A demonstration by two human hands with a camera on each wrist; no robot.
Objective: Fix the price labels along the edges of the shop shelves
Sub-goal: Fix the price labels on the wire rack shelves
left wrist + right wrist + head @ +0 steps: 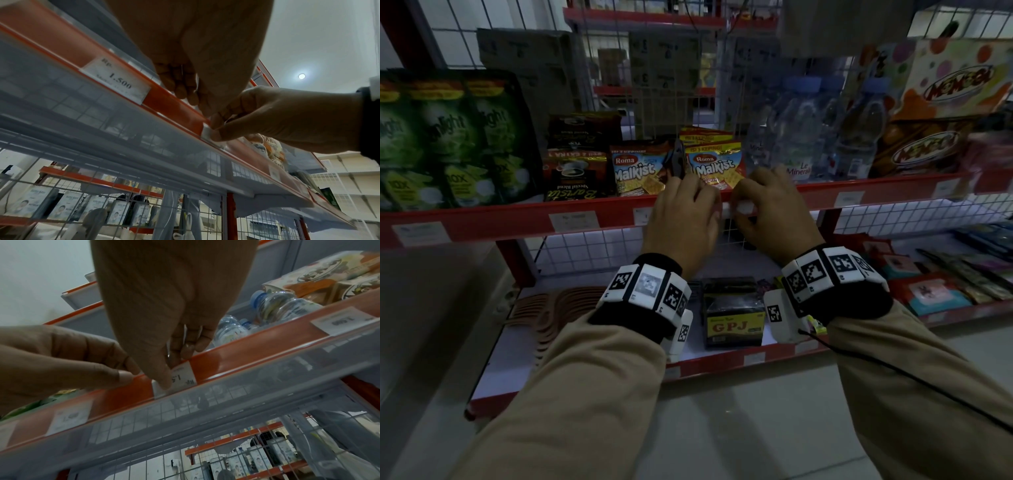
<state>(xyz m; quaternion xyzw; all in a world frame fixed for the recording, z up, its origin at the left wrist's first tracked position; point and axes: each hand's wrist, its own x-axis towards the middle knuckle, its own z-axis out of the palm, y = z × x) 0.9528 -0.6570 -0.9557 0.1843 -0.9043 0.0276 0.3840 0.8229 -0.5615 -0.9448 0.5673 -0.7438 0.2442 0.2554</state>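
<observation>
The red shelf edge strip (500, 219) runs across the head view with several white price labels (573, 221) in it. My right hand (743, 212) pinches one white price label (183, 378) printed "Rp 1.5..", thumb on its face and fingers behind the strip's top edge. In the left wrist view the same label (206, 132) sits at the right hand's (218, 128) fingertips. My left hand (688, 205) is just to the left and grips the strip (246, 353), with its thumb (123, 376) on the top lip and fingers curled behind. The left hand (185, 91) hides part of the strip.
Malkist packets (640, 171), water bottles (801, 137), green pouches (448, 144), coffee packs (575, 171) and Momogi boxes (928, 144) stand on the shelf just behind the strip. A lower shelf holds a GPJ box (734, 325). Wire mesh (592, 246) backs the shelves.
</observation>
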